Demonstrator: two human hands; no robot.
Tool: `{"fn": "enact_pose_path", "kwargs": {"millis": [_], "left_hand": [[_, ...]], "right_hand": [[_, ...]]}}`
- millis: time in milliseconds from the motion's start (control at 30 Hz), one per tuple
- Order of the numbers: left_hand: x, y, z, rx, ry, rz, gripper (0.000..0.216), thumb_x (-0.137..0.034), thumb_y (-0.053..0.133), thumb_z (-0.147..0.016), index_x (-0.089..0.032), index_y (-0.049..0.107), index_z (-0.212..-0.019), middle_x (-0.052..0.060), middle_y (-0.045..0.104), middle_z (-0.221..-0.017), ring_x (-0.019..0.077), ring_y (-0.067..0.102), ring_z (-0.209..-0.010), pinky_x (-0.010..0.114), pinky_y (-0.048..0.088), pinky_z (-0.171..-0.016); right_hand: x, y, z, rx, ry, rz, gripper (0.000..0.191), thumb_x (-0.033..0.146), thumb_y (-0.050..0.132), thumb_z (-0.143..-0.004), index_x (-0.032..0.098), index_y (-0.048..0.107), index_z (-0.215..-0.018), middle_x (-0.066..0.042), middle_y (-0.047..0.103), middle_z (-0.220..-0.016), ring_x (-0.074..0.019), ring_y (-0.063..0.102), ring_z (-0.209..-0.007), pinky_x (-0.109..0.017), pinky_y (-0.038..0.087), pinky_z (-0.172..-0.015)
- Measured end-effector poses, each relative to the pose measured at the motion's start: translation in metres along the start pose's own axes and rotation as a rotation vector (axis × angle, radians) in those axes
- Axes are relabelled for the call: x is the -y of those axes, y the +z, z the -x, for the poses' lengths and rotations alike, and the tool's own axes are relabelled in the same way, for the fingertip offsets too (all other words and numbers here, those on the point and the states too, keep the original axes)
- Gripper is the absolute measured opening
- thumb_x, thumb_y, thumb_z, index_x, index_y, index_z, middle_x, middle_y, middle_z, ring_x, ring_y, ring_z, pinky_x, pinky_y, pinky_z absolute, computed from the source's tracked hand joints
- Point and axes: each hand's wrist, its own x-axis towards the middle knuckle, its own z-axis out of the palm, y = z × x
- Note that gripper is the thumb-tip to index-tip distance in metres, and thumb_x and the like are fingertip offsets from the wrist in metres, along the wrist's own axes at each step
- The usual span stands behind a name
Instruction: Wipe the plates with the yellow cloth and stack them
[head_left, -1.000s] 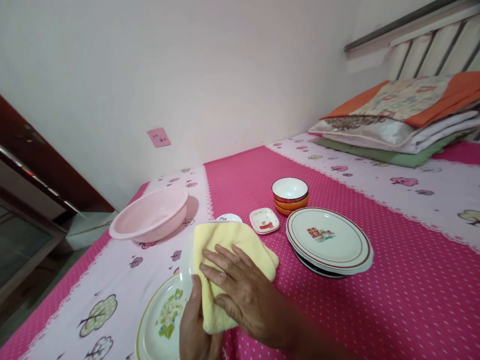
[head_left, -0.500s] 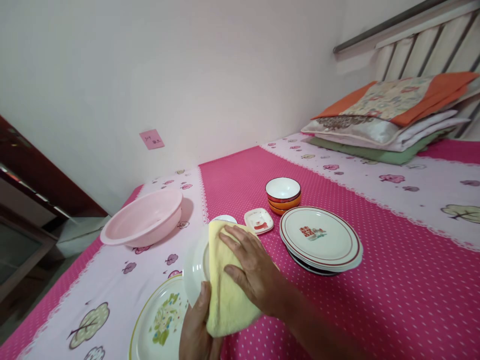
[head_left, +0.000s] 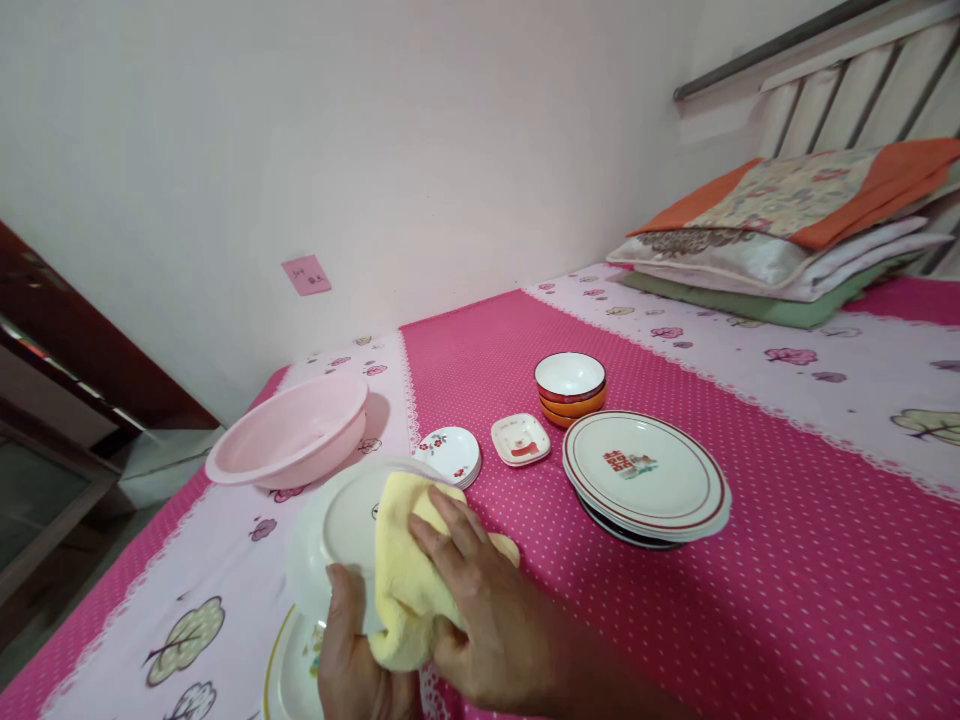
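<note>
My left hand (head_left: 360, 650) grips the near edge of a white plate (head_left: 337, 520), its thumb on the plate's underside, which faces me. A yellow cloth (head_left: 405, 590) lies bunched over the plate's right part, pressed there by my right hand (head_left: 480, 590), whose fingers are wrapped on the cloth. Below the held plate lies another plate (head_left: 281, 670) with a yellow-green rim and leaf print, partly covered by my left hand. Just beyond are small flowered saucers (head_left: 454, 455) in a stack and square dishes (head_left: 520, 440) with a red print.
Stacked orange bowls (head_left: 570, 390) stand behind a pile of red-rimmed plates (head_left: 645, 475) on the right. A pink basin (head_left: 292, 435) sits at the left. Folded bedding (head_left: 787, 230) is piled at the back right of the pink polka-dot bedspread (head_left: 787, 600), against the wall.
The held plate and both hands have shifted left, uncovering the flowered saucers. The cloth, earlier spread flat under my right hand, is now bunched, and more of the plate's underside shows.
</note>
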Motion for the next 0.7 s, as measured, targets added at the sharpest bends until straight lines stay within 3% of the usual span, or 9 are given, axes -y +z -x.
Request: {"fn": "enact_pose_path", "kwargs": {"millis": [100,200,300,400,500,533,600,667,700], "left_hand": [[-0.001,0.003,-0.001,-0.054,0.037,-0.074,0.058,-0.055,0.058,-0.097,-0.019,0.067,-0.141,0.014,0.078,-0.124,0.0342,0.065,-0.130,0.043,0.054,-0.110],[0.006,0.007,-0.001,-0.089,0.093,-0.139,0.053,-0.045,0.063,-0.097,-0.018,0.066,-0.143,0.014,0.078,-0.123,0.0333,0.071,-0.122,0.043,0.058,-0.105],[0.014,0.011,0.001,-0.064,0.138,-0.183,0.057,-0.038,0.070,-0.093,-0.017,0.062,-0.146,0.014,0.077,-0.126,0.0322,0.072,-0.119,0.043,0.058,-0.104],[0.015,0.017,0.005,0.090,0.259,-0.267,0.062,-0.045,0.072,-0.092,-0.026,0.058,-0.149,0.011,0.069,-0.142,0.0303,0.064,-0.132,0.039,0.055,-0.107],[0.010,0.022,0.005,0.206,0.341,-0.375,0.057,-0.049,0.074,-0.090,-0.031,0.063,-0.143,0.008,0.062,-0.151,0.0275,0.058,-0.139,0.033,0.051,-0.109],[0.007,0.023,0.004,0.155,0.372,-0.395,0.052,-0.048,0.075,-0.090,-0.028,0.067,-0.137,0.009,0.064,-0.148,0.0269,0.060,-0.136,0.033,0.051,-0.108],[0.000,0.020,-0.002,-0.066,0.480,-0.439,0.039,-0.044,0.077,-0.088,-0.023,0.073,-0.121,0.009,0.071,-0.136,0.0250,0.065,-0.128,0.032,0.051,-0.104],[-0.005,0.013,-0.010,-0.293,0.581,-0.508,0.035,-0.043,0.078,-0.085,-0.021,0.074,-0.113,0.008,0.074,-0.128,0.0234,0.066,-0.123,0.030,0.051,-0.096],[-0.008,0.008,-0.015,-0.344,0.578,-0.564,0.038,-0.045,0.079,-0.083,-0.021,0.074,-0.112,0.007,0.074,-0.126,0.0235,0.066,-0.121,0.030,0.051,-0.092]], "right_hand": [[-0.004,0.013,0.001,-0.042,-0.058,0.086,0.098,0.005,0.064,-0.075,0.017,0.028,-0.165,-0.020,0.014,-0.174,-0.0393,0.015,-0.161,-0.059,0.038,-0.123],[-0.015,0.030,-0.001,-0.179,-0.020,0.222,0.082,0.001,0.055,-0.085,0.015,0.034,-0.163,-0.023,0.031,-0.168,-0.0393,0.031,-0.156,-0.060,0.043,-0.119],[-0.027,0.036,-0.005,-0.304,-0.089,0.258,0.067,0.001,0.049,-0.091,0.010,0.043,-0.157,-0.025,0.049,-0.157,-0.0361,0.044,-0.148,-0.059,0.042,-0.119],[-0.033,0.026,-0.007,-0.399,-0.124,0.015,0.059,0.010,0.056,-0.091,0.011,0.052,-0.150,-0.022,0.060,-0.146,-0.0343,0.054,-0.138,-0.056,0.044,-0.118],[-0.039,0.011,-0.009,-0.418,0.123,-0.459,0.035,0.024,0.059,-0.093,0.015,0.070,-0.126,-0.014,0.076,-0.120,-0.0304,0.070,-0.112,-0.043,0.057,-0.098],[-0.042,0.006,-0.011,-0.412,0.220,-0.605,0.028,0.029,0.060,-0.093,0.015,0.074,-0.114,-0.012,0.078,-0.108,-0.0297,0.073,-0.102,-0.039,0.060,-0.089],[-0.050,0.000,-0.014,-0.412,0.334,-0.823,0.027,0.039,0.066,-0.089,0.015,0.075,-0.095,-0.010,0.079,-0.092,-0.0296,0.074,-0.090,-0.035,0.059,-0.076],[-0.058,-0.004,-0.017,-0.410,0.358,-0.974,0.027,0.042,0.071,-0.084,0.015,0.074,-0.090,-0.008,0.079,-0.088,-0.0295,0.074,-0.086,-0.035,0.058,-0.074],[-0.061,-0.006,-0.018,-0.402,0.351,-1.032,0.027,0.041,0.072,-0.082,0.015,0.073,-0.092,-0.008,0.079,-0.089,-0.0292,0.074,-0.086,-0.035,0.058,-0.075]]}}
